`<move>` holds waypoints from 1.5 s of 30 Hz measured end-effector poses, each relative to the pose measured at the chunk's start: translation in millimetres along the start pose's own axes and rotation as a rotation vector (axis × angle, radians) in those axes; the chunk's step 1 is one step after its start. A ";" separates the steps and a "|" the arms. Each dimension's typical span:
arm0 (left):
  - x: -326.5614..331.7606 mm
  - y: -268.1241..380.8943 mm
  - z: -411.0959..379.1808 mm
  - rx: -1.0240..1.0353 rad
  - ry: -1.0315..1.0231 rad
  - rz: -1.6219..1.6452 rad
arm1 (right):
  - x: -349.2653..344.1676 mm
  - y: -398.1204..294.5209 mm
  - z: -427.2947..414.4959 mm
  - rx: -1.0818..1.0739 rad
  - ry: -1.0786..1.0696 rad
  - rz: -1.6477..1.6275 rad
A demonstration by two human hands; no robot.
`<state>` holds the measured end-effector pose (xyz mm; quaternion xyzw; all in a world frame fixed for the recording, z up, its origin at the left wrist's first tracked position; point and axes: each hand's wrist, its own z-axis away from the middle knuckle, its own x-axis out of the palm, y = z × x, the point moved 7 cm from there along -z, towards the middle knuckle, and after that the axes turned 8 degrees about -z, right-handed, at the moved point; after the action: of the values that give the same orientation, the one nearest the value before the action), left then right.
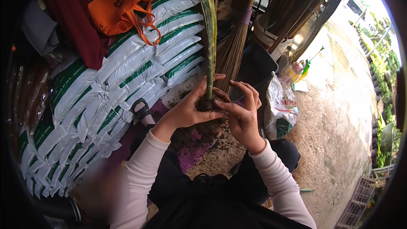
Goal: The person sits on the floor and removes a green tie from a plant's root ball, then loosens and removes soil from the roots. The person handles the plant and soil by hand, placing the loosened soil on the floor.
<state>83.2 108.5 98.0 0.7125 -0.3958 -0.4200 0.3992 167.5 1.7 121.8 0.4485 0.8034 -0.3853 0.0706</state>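
A tall snake plant leaf stands nearly upright, its base in a dark clump of soil and roots. Cupped around that clump is my left hand, with its fingers behind and its thumb in front. My right hand is at the clump's right side; its thumb and lower fingertips touch the soil, while other fingers are raised and apart. Both hands are dirty with soil. Loose soil lies below them on a purple sheet and the rough ground.
White and green filled sacks are stacked at left, with an orange bag on top. A stick broom, a dark bin and a crumpled plastic bag stand ahead and right. Another person, blurred, is at lower left.
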 end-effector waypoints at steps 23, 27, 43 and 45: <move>1.4 2.9 8.9 -0.059 0.048 0.115 | 10.9 4.9 5.6 0.111 -0.067 -0.148; 2.3 -3.9 13.7 -0.065 0.038 0.091 | 13.4 6.4 4.3 0.101 -0.151 -0.154; -14.3 -12.7 10.1 -0.191 0.278 0.090 | 15.3 9.6 10.7 0.164 -0.071 -0.101; -16.1 -11.2 8.9 -0.121 0.280 0.109 | 19.0 11.1 14.3 0.172 -0.074 -0.118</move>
<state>72.2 125.0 89.5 0.7160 -0.3484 -0.3172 0.5151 161.7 8.0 97.1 0.3903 0.7892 -0.4725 0.0385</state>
